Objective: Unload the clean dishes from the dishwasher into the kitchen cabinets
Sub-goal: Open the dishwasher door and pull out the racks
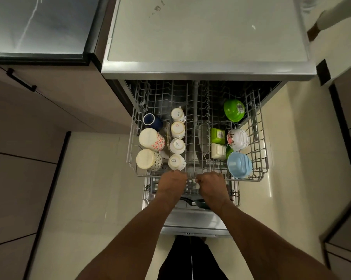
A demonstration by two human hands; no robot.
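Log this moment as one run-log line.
stage: upper rack extended | left hand: grips its front rail | right hand: grips same rail | load: cups left side, bowls right side

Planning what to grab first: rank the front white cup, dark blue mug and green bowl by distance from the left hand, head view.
1. Front white cup, just beyond the left hand.
2. Dark blue mug, back left.
3. Green bowl, back right.

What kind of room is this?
Most likely a home kitchen. A dishwasher rack is pulled out, loaded with cups and bowls, and cabinets with a dark handle stand beside it.
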